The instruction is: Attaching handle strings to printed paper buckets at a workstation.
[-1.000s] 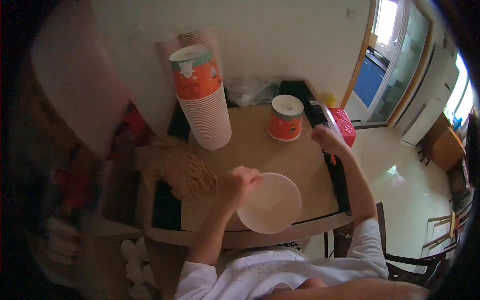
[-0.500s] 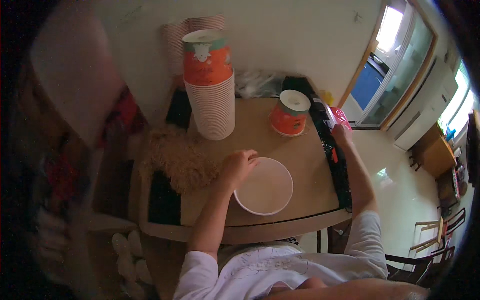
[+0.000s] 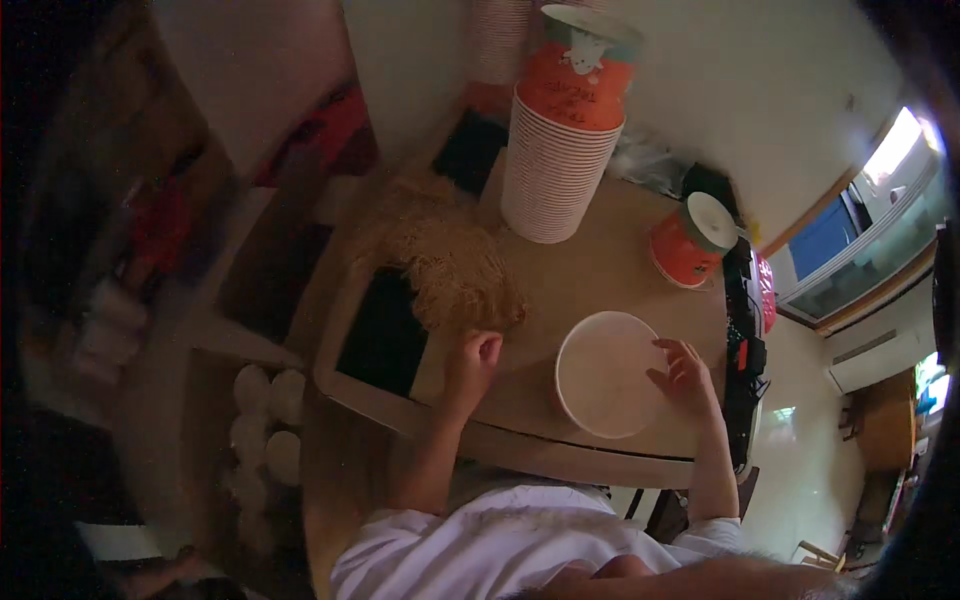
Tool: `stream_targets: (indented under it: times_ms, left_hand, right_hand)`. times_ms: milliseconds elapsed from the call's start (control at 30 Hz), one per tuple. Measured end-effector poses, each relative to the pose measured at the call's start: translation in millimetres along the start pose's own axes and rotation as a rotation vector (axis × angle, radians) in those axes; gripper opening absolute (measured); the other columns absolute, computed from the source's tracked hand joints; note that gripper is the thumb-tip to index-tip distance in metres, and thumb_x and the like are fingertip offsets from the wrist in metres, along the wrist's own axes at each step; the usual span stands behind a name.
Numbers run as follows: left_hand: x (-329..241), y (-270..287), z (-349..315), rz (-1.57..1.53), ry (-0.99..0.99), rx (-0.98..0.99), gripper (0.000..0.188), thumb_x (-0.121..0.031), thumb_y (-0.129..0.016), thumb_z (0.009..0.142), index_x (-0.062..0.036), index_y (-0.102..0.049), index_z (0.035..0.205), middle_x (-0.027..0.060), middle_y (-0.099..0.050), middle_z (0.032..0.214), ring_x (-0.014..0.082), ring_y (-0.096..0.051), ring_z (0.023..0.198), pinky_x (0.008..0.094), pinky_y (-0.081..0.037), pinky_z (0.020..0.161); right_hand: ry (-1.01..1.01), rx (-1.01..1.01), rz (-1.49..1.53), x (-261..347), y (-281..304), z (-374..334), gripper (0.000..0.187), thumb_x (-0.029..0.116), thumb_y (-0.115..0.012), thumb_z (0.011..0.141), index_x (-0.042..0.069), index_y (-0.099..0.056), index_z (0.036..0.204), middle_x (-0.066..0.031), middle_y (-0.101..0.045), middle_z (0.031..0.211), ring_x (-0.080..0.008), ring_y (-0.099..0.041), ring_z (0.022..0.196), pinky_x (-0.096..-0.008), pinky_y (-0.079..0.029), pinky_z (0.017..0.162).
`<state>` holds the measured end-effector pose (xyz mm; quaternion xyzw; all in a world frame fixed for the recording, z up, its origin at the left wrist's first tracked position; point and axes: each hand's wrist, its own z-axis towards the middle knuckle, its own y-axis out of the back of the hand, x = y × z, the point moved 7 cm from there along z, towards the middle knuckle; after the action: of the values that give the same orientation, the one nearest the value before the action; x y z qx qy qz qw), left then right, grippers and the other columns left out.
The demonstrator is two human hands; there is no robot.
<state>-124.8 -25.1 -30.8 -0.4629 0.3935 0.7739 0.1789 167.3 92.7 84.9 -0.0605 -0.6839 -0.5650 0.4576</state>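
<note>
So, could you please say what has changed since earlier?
The left hand has moved left off the open tub, toward the brown fibre bundle; the right hand has come from farther right to the tub's right rim. The tall stack and upturned orange tub stayed put.

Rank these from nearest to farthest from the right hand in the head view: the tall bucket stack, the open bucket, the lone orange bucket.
1. Open bucket: just left of the right hand.
2. Lone orange bucket: beyond the hand, straight ahead.
3. Tall bucket stack: farther back, left.

rear stack (image 3: 500, 42) cut by top edge; right hand (image 3: 686, 380) touching tub (image 3: 604, 382): unclear
</note>
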Motion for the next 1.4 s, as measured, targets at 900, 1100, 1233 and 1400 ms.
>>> stream_targets:
  times_ms: [900,1100,1233,1400]
  left_hand:
    - [-107.3,-44.1,-109.6,0.007,-0.310,0.415,0.009,-0.008,-0.066,0.076,-0.0076,-0.060,0.083,0.0098,-0.062,0.077,0.0286,-0.060,0.072,0.0363,-0.050,0.065]
    - [-120.2,-64.2,-124.3,-0.085,-0.259,0.417,0.014,-0.008,-0.065,0.076,-0.0078,-0.056,0.087,0.0094,-0.058,0.081,0.0288,-0.060,0.072,0.0361,-0.050,0.060]
    - [-127.3,-65.2,-128.2,-0.054,-0.349,0.400,0.011,-0.010,-0.066,0.076,-0.0071,-0.057,0.081,0.0107,-0.058,0.077,0.0293,-0.059,0.071,0.0375,-0.048,0.060]
    - [-139.6,-72.9,-137.0,-0.072,-0.405,0.558,0.009,-0.011,-0.066,0.076,-0.0084,-0.059,0.082,0.0101,-0.057,0.074,0.0291,-0.058,0.067,0.0373,-0.048,0.057]
  right_hand:
    - [-0.363,0.108,0.878,-14.3,-112.4,-109.8,0.016,0.013,-0.056,0.089,0.000,-0.060,0.099,-0.0059,-0.062,0.086,-0.0111,-0.056,0.078,-0.0234,-0.045,0.070]
    - [-0.412,-0.014,1.034,-29.9,-120.0,-108.6,0.011,0.012,-0.056,0.088,0.001,-0.058,0.088,-0.0006,-0.059,0.084,-0.0068,-0.053,0.077,-0.0212,-0.043,0.068]
    - [-0.366,-0.086,1.054,-31.4,-112.3,-112.4,0.009,0.011,-0.056,0.088,0.002,-0.057,0.086,-0.0004,-0.059,0.083,-0.0070,-0.053,0.076,-0.0213,-0.043,0.068]
    - [-0.304,-0.227,1.187,-30.8,-92.4,-117.7,0.003,0.006,-0.053,0.086,0.003,-0.051,0.085,-0.0030,-0.053,0.083,-0.0124,-0.053,0.076,-0.0225,-0.043,0.067]
